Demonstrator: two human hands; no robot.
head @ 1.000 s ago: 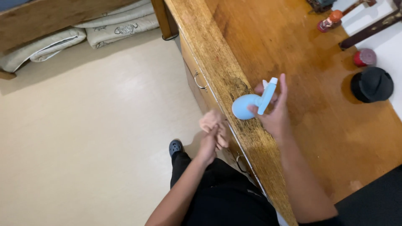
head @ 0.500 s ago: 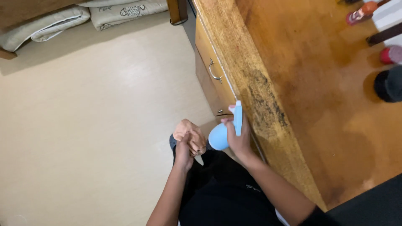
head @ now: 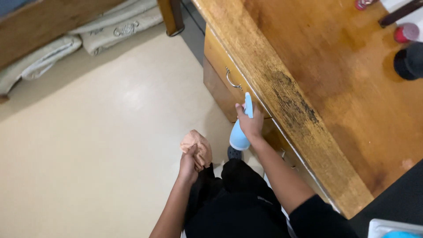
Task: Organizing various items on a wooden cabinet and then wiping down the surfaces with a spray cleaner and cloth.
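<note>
My right hand (head: 250, 124) grips a light blue spray bottle (head: 240, 132) in front of the drawer fronts of a wooden desk (head: 308, 88), its nozzle end close to the top drawer (head: 222, 70). Lower and to the left, my left hand (head: 188, 162) is closed around a crumpled peach cloth (head: 198, 147), held above my knees and the floor. A dark worn patch (head: 293, 99) marks the desk's front edge just right of the bottle.
A metal handle (head: 232, 81) sits on the top drawer. A black round object (head: 407, 61), a red-capped item (head: 407, 31) and a small red bottle (head: 363, 4) stand at the desk's far right. Folded grey bedding (head: 79, 39) lies on the cream floor by a wooden frame.
My right hand has brought the spray bottle down from over the desk top to the drawer fronts. My left hand with the cloth has dropped lower and left.
</note>
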